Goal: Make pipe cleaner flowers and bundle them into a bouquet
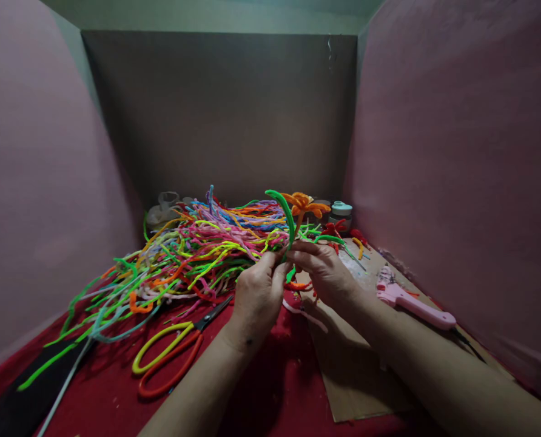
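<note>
Between my two hands stands a pipe-cleaner flower (304, 203) with orange petals, an orange-brown stem and a long curved green leaf (282, 203). My left hand (259, 294) is closed, its thumb and fingers pinching the base of the stem and leaf. From the other side my right hand (327, 273) pinches the same spot, fingertips meeting those of the left. The exact grip point is partly hidden by the fingers. Just behind the hands lies a big heap of multicoloured pipe cleaners (216, 243).
Scissors (198, 328) with yellow and red handles lie left on the red cloth (111, 394). A pink glue gun (413, 300) rests at right by the cardboard (343, 376). Behind are a jar with a light-blue lid (341, 209) and red pipe-cleaner pieces (334, 229). Pink walls flank both sides.
</note>
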{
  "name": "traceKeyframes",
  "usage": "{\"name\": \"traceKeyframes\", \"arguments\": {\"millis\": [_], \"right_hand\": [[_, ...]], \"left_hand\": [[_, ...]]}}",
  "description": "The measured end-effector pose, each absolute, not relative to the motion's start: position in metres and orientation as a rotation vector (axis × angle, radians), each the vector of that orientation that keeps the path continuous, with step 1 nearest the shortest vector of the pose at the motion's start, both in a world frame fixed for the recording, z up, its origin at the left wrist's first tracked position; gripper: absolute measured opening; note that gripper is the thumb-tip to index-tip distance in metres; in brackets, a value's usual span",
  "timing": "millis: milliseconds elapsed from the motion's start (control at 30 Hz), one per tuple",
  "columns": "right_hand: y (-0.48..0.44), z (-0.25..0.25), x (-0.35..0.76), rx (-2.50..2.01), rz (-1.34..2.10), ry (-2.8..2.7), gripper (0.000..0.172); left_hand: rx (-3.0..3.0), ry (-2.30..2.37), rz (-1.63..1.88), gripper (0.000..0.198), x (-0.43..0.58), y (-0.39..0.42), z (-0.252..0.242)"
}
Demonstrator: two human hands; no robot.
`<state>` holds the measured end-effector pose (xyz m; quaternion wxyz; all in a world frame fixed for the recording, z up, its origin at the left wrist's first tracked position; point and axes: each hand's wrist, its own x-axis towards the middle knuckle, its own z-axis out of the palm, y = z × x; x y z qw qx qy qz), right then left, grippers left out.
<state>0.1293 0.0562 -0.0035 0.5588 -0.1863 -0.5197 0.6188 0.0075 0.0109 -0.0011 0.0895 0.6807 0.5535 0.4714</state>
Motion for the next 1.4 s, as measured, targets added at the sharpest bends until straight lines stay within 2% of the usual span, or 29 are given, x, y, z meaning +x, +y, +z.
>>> {"name": "traceKeyframes", "arguments": {"millis": [167,367,667,767,867,967,1067,1233,1400], "right_hand": [[0.055,-0.002,0.129,-0.463,1.468,-1.241,0.005],[0.056,-0.001,0.131,-0.387,1.582,-1.275,0.007],[0.058,-0.001,0.132,-0.344,1.817,-1.127,0.014],[0.058,-0.003,0.13,-0.318,1.786,-1.149,0.01],[0.058,-0.006,0.128,-0.377,1.649,-1.193,0.007],[0.056,-0.007,0.127,-0.475,1.511,-1.194,0.007],[0.054,-0.006,0.126,-0.51,1.424,-1.203,0.008],[0.054,-0.004,0.129,-0.505,1.412,-1.321,0.008],[0.056,-0.003,0.131,-0.416,1.465,-1.364,0.01]], "left_hand": [[1.767,1.415,1.454,0.017,0.006,0.013,0.002],[1.29,0.956,1.301,0.019,-0.001,0.02,0.003],[1.048,0.581,1.151,0.014,0.0,0.018,0.001],[1.176,0.679,1.153,0.014,0.0,0.017,0.005],[1.51,1.046,1.311,0.02,0.004,0.014,0.004],[1.908,1.412,1.483,0.015,0.008,0.012,0.0],[2.112,1.556,1.486,0.018,0.008,0.01,-0.005],[1.913,1.485,1.469,0.022,0.005,0.014,-0.004],[1.532,1.235,1.424,0.018,0.006,0.014,0.003]]}}
